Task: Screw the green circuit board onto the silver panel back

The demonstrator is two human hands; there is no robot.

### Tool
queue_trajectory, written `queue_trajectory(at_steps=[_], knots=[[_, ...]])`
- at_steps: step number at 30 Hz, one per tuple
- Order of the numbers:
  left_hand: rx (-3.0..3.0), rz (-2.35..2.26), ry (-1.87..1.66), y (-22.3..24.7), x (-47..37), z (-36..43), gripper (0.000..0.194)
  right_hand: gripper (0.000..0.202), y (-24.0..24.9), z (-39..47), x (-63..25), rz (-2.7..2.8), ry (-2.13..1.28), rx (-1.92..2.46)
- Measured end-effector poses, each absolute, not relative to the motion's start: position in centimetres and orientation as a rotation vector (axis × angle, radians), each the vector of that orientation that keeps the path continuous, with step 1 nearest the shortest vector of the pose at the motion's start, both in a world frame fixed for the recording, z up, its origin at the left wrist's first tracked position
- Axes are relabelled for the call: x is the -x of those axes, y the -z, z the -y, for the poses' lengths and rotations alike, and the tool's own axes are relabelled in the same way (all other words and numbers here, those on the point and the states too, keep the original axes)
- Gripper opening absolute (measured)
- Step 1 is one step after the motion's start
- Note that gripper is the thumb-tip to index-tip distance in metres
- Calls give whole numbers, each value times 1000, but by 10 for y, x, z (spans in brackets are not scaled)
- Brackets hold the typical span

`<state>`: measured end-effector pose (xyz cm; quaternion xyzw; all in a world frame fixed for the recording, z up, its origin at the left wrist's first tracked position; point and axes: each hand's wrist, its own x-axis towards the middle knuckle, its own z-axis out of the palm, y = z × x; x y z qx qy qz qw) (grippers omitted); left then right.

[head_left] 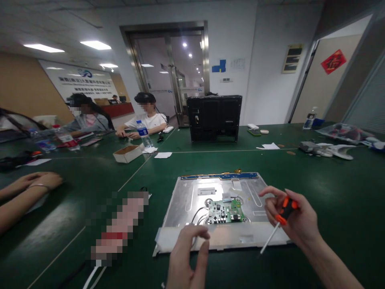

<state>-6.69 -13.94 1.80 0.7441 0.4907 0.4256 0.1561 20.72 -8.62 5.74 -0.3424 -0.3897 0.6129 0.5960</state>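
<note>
In front of me a metal display panel [186, 200] lies flat on the green table, a green circuit board [225, 212] on its middle and a blue board strip [222, 176] along its far edge. My left hand [189, 251] hovers at the panel's near edge by thin dark cables [198, 212], fingers bent, thumb and index finger slightly apart; I see nothing held. At the panel's right side my right hand [296, 214] grips a screwdriver [284, 212] by its orange and black handle. Its shaft points down and left, with the tip over the near right edge.
A black monitor casing [214, 118] stands beyond the panel. Left are a pixelated pink object [123, 224] with white cables, a small open box [128, 153] and a water bottle [144, 134]. Another person's hands [45, 181] rest at far left. Bagged items [345, 132] lie right.
</note>
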Motion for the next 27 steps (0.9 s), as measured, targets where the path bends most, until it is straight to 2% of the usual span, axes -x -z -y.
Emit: queue_trajectory(at_steps=[3,7,10,15,22,27], knots=[[-2192,-1454,-1086,-38,51,91,23,44,-53,66,-205,889,-1432,881],[-2377,-1672,-592,-54,38,30,18,41,-53,37,-204,880,-1441,876],[-2352,-1830,-256,-55,32,-7,23,40,-48,15,-205,868,-1471,877],[-2309,-1795,-131,-43,32,-44,22,40,-27,-5,-210,850,-1516,886],[-2379,-1552,-117,-20,40,-63,4,40,-14,-6,-220,809,-1508,909],[-2422,-1434,-151,-25,56,-62,10,40,-13,-5,-220,805,-1491,903]])
